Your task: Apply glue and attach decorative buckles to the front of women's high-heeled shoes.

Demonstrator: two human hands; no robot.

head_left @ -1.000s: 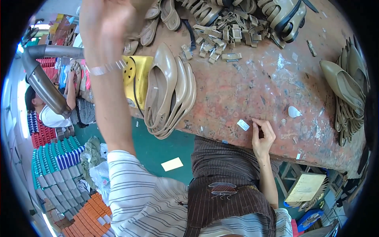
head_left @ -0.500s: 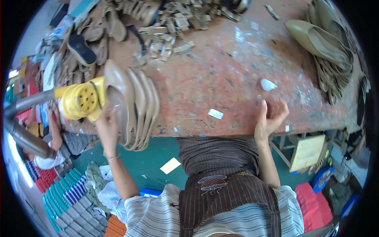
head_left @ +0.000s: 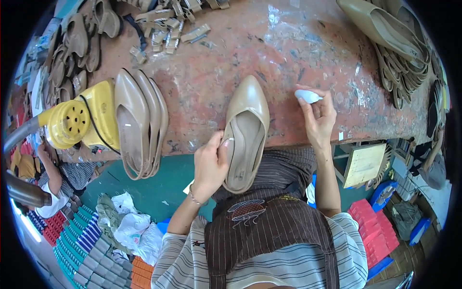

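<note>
My left hand (head_left: 210, 166) grips the edge of a beige pointed shoe upper (head_left: 247, 127) that lies toe-away over the front edge of the worn red workbench (head_left: 231, 58). My right hand (head_left: 317, 118) is raised just right of the shoe and pinches a small white piece (head_left: 308, 96) between its fingertips. A row of matching beige uppers (head_left: 139, 123) stands on edge to the left of my left hand.
A yellow machine (head_left: 79, 120) with a grey hose sits at the bench's left end. More beige uppers (head_left: 385, 33) are stacked at the far right, straps and buckles (head_left: 168, 24) at the back. Another person (head_left: 45, 180) sits lower left. Red boxes (head_left: 378, 231) lie lower right.
My left hand has taken one beige upper from the row and brought it in front of me. My right hand has picked the white piece off the bench.
</note>
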